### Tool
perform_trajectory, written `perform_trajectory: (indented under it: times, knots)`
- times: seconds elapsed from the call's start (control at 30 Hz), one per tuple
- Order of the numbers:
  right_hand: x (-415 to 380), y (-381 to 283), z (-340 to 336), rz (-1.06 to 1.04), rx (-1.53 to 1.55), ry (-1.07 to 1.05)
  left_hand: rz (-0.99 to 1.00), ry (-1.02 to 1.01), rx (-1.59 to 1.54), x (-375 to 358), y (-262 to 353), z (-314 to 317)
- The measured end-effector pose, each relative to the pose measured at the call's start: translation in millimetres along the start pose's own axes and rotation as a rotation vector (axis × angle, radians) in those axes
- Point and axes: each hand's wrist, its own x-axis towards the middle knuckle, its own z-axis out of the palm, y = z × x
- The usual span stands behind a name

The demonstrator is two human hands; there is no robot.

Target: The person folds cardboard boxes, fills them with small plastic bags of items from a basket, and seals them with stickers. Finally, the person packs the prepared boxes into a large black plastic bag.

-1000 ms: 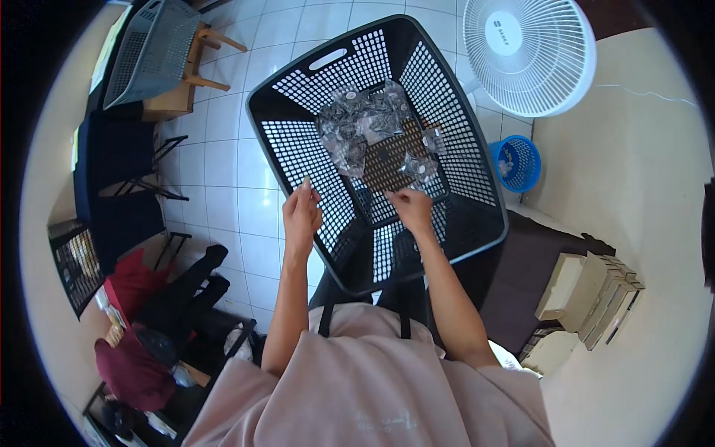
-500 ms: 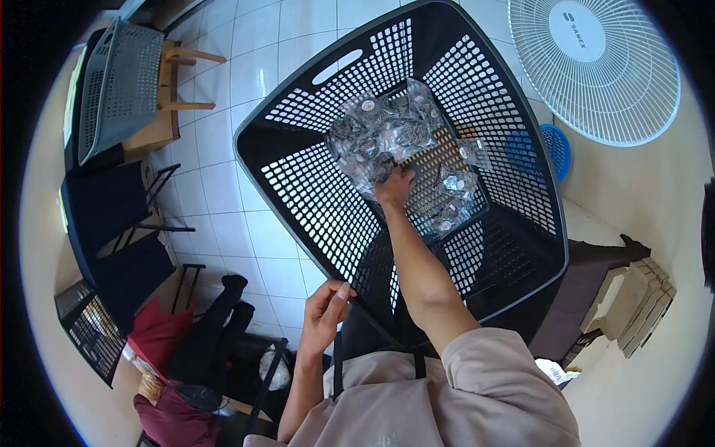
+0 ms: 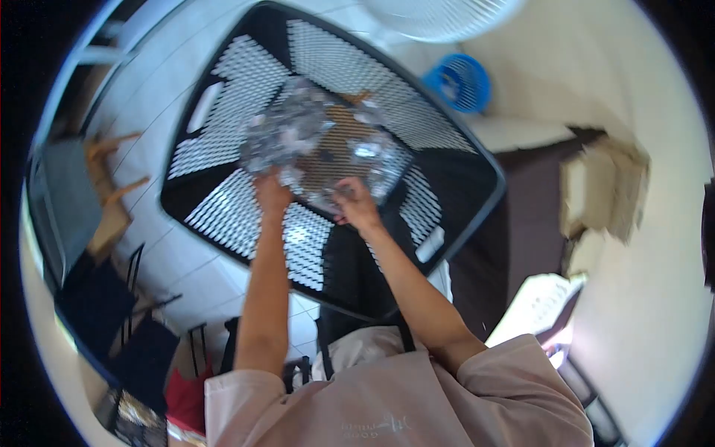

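A large black laundry basket (image 3: 462, 179) with perforated walls stands before me, blurred by motion. Inside, a heap of clear plastic packets (image 3: 287, 123) with dark contents lies toward the left, and more loose packets (image 3: 376, 153) sit at the right. My left hand (image 3: 273, 194) reaches in at the near edge of the heap; its fingers are smeared and partly hidden among the packets. Near the basket's front inner side, my right hand (image 3: 357, 203) has its fingers curled around what looks like a clear plastic packet (image 3: 339, 192).
Beyond the basket are a blue perforated bin (image 3: 465, 82) and a white fan (image 3: 447, 15). Cardboard boxes (image 3: 599, 190) stand at the right by a dark brown cloth (image 3: 521, 216). On the left are a grey crate (image 3: 67, 194) and dark folding chairs (image 3: 97, 290).
My left hand has gone from the basket's near rim down into the basket. My right hand has moved from the heap toward the near side. The view has shifted, moving the basket left.
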Motion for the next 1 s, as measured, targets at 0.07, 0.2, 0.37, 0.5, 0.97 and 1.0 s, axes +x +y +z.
perform_trajectory:
  times: [0.07, 0.2, 0.37, 0.5, 0.97, 1.0]
  knots:
    - [-23, 6, -28, -0.028, 0.066, -0.108, -0.058, -0.027, 0.388, -3, 11, -1]
    - [-101, -36, -75, -0.048, 0.292, -0.18, 0.042, -0.103, 0.711, 13, -3, 17]
    - [-163, -57, -122, -0.013, 0.676, -0.264, 0.055, -0.088, 0.722, 31, -5, 2]
    - [-191, -57, -135, -0.285, 0.271, -0.124, 0.188, -0.132, 0.681, 28, -14, -9]
    - [-244, -99, -226, -0.48, 0.203, 0.158, 0.402, -0.18, -0.468, -84, 57, -162]
    - [-242, -98, -237, -0.489, 0.208, 0.155, 0.357, -0.2, -0.432, -93, 58, -171]
